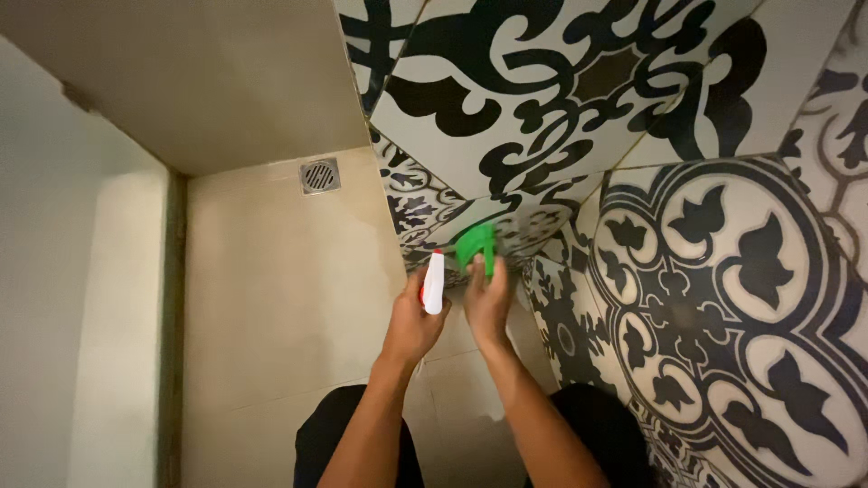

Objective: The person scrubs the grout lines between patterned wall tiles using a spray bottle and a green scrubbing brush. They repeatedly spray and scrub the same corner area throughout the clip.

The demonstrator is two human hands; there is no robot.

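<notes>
The left hand (413, 318) is closed around a small white spray bottle (435, 284) with a red top. The bottle stands almost upright in the fist, with its red end pointing up toward the patterned wall (723, 271). The right hand (488, 303) is just beside it, and its fingers hold a green object (477, 247), probably a scrubbing pad or a small brush; the light is dim, so I cannot tell exactly which kind it is. The green object is pressed against the lower part of the wall, close to the corner where the black and white ornament tiles meet the floor (280, 298).

The two hands are very near to each other, almost touching at the thumbs. Both forearms come up from the bottom of the view, between the person's dark trouser legs (344, 434).

The floor is made of plain beige tiles. A square metal drain (320, 175) with a round grate sits in the floor, well apart from the hands, near the far wall. On the left side there is a plain pale wall (54, 298) with a dark vertical joint beside it.
</notes>
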